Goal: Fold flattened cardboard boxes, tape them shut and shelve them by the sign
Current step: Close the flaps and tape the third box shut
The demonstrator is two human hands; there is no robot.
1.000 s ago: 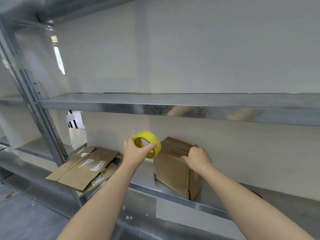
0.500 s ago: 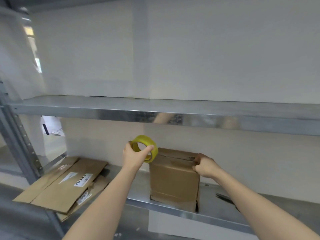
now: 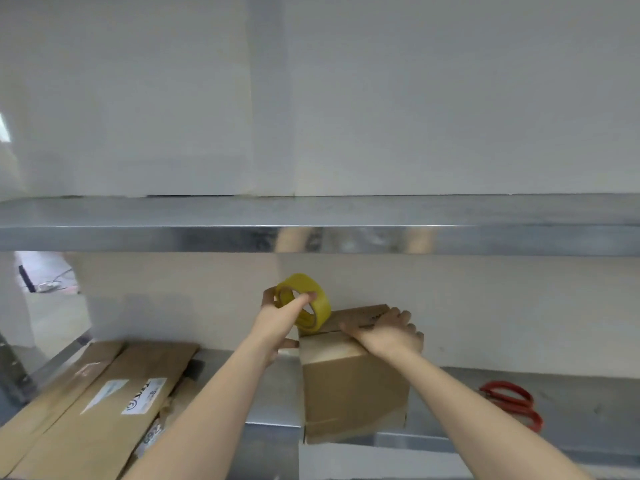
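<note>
A: What is sitting on the lower shelf?
B: One folded box is standing at the front edge, one pair of red scissors is lying to its right, and flat cardboard is lying stacked to its left; I cannot count the sheets
A: And the hands?
B: The left hand is gripping one yellow tape roll at the box's top left corner; the right hand is lying flat on the closed lid

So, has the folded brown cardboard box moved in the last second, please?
Yes. The cardboard box has turned: its corner pointed past the metal shelf's front edge; now its face runs nearly along it.
</note>
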